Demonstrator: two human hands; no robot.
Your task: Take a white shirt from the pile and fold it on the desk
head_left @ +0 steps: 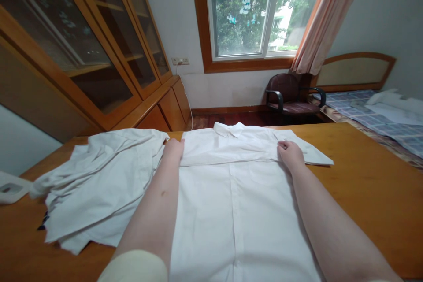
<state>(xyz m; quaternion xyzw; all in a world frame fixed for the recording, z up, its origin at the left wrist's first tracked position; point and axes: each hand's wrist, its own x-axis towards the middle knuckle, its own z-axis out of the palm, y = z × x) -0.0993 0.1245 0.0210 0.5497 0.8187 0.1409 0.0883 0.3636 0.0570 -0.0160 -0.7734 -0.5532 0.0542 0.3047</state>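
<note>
A wide wooden table fills the lower half of the frame, its orange-brown top smooth and slightly glossy. A white shirt lies flat on it at the centre, its long axis running from the bottom edge of the frame up to the collar at the middle; the cloth is thin, matte cotton with a straight placket seam down the centre. Across its upper part a sleeve is folded sideways, making a crisp horizontal band whose end sticks out to the right. Both bare arms reach up the frame along the shirt's sides. The left hand rests palm down on the band's left end, fingers together and flat. The right hand presses the band's right part, fingers loosely curled on the cloth; whether it pinches the fabric cannot be told. The hands sit about level, equally near the collar. At centre left a rumpled pile of white clothes touches the shirt's left edge. Upper left holds a glass-fronted cabinet, upper centre a window, with a dark chair below it.
</note>
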